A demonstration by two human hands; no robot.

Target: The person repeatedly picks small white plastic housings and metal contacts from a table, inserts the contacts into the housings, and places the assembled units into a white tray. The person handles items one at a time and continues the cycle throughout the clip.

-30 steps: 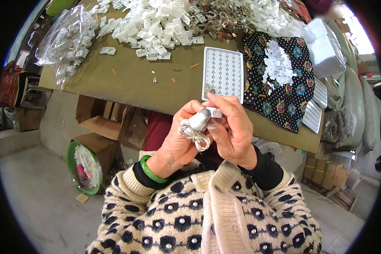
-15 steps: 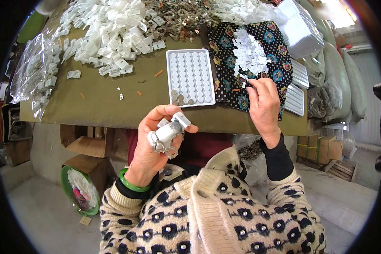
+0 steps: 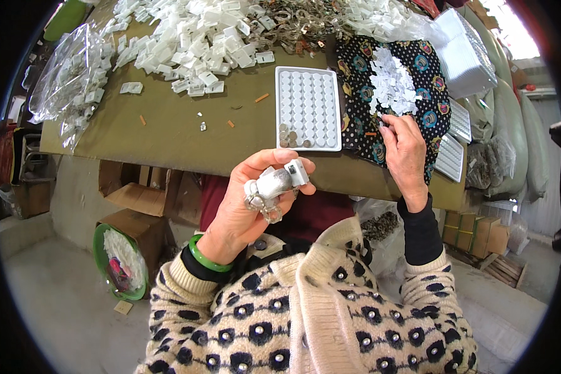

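Note:
My left hand (image 3: 246, 209) is closed around several small parts above the table's front edge. A small white plastic casing (image 3: 297, 171) with a dark opening is pinched between its thumb and fingers. Behind that, translucent and silvery strap-like parts (image 3: 265, 198) rest in the same hand. My right hand (image 3: 408, 149) is over the dotted dark cloth (image 3: 361, 100), thumb and forefinger pinched together. At their tips shows a tiny white piece (image 3: 381, 124). Just beyond lies a heap of small white flat pieces (image 3: 393, 81). Between the hands sits a white moulded tray (image 3: 308, 106), with several round discs (image 3: 287, 136) in its near-left corner.
White plastic casings (image 3: 199, 43) are piled at the back left, beside brownish strap-like parts (image 3: 293, 25). A clear bag (image 3: 71, 81) of casings lies at the left edge. Stacked trays (image 3: 461, 53) stand at the right. Small orange bits (image 3: 262, 98) lie on the table.
The whole scene has shifted to the right in the view. In my left hand the casing has turned slightly, showing its dark opening. My right hand stays pinched beside the heap.

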